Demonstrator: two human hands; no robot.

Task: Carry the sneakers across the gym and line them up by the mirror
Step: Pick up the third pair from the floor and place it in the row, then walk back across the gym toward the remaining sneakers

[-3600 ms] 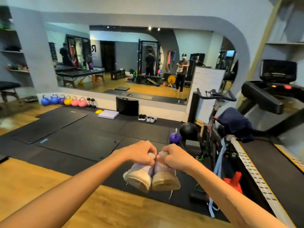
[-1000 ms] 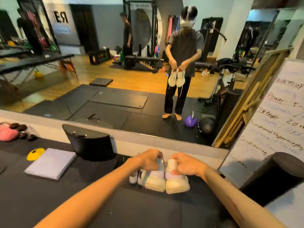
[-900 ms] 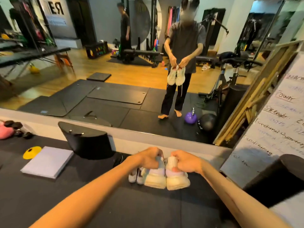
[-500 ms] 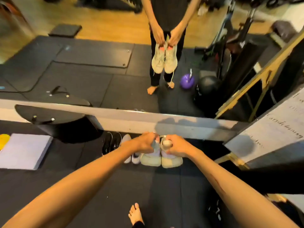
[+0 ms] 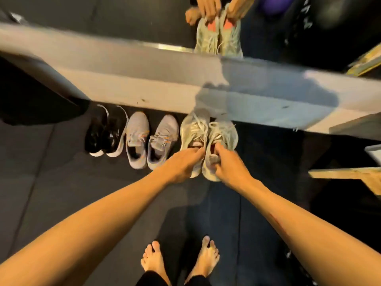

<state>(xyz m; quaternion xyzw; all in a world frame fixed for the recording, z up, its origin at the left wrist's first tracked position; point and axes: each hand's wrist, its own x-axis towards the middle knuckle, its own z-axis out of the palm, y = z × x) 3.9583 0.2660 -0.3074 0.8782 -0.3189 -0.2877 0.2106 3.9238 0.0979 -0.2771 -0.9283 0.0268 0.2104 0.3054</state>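
Observation:
Two pale sneakers sit side by side, toes toward the white ledge (image 5: 144,79) under the mirror (image 5: 123,13). My left hand (image 5: 181,164) grips the heel opening of the left pale sneaker (image 5: 192,129). My right hand (image 5: 226,164) grips the heel of the right pale sneaker (image 5: 223,131). Whether their soles rest on the black mat I cannot tell. To their left stand a grey pair (image 5: 151,137) and a black pair (image 5: 107,133), in one row along the ledge. The mirror reflects my hands and the pale sneakers.
My bare feet (image 5: 181,259) stand on the black rubber mat (image 5: 51,193) just behind the row. A black curved object (image 5: 31,96) lies at the left by the ledge. A wooden board frame (image 5: 350,176) juts in from the right. A purple ball (image 5: 274,5) shows in the mirror.
I have bent down and my view has tipped to the floor. Both hands have lowered the pale sneakers to the mat beside the grey pair, close to the ledge.

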